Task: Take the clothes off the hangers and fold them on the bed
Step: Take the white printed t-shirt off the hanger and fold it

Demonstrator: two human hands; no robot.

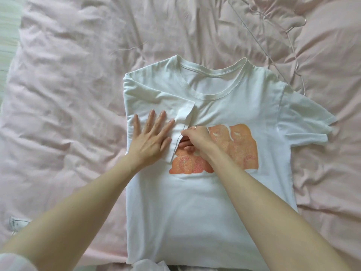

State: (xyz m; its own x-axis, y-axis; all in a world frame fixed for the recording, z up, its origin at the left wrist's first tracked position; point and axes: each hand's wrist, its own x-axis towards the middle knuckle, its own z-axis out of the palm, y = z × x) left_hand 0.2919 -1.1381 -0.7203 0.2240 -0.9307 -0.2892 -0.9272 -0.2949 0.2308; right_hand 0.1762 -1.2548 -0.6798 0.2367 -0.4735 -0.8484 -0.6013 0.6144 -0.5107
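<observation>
left hand (151,139) flat on t-shirt (195,202); right hand (197,137) pinching sleeve (181,132) (folded)

Bare forearms; a thin ring (195,127) on the right hand (197,138).

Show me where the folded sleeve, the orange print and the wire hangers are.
folded sleeve (180,122): head view, on its hem edge.
orange print (240,147): head view, middle of its right part.
wire hangers (293,42): head view, on a wire.
</observation>
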